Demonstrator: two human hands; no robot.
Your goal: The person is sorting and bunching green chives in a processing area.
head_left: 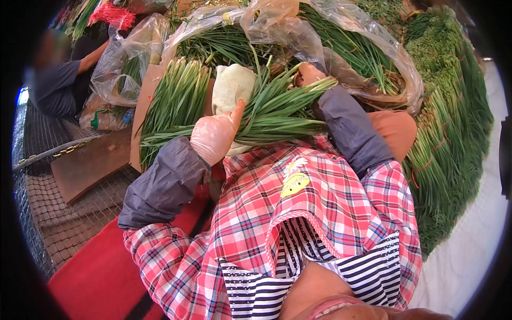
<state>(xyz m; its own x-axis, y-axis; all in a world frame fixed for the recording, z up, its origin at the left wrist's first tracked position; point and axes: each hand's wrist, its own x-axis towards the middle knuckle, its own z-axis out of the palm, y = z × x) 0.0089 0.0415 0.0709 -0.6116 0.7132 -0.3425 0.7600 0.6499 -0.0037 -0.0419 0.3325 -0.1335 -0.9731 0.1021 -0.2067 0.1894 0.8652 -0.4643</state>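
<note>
leafy stalks lie across the lap, between the two hands, with goods close on both sides

the long green stalks (285,109) lie close in front of the checked top (320,186), their pale ends at the right forearm and their leaves running past the left hand. on the left side, the upright edge of a piece of cardboard (140,122) borders another bunch (173,101), just beside the left hand. farther left, a brown board (90,162) lies tilted over netting (58,200). on the right side, a big heap of tied greens (445,138) stands past the right arm, and a pale sheet (466,245) shows along its outer edge. ahead, the rolled rim of a clear plastic wrap (392,50) curves around more greens, closing in the far side.

the left hand (213,136), in a thin glove, is against the stalks, one digit stretched out along a pale cloth (233,88), the others mostly turned from view; i cannot tell how tightly it is closed. the right hand (309,73) is behind the pale ends, partly covered by them, so its opening and grip cannot be told. at the upper left, another person's sleeve (56,88) is well apart from both hands.
</note>
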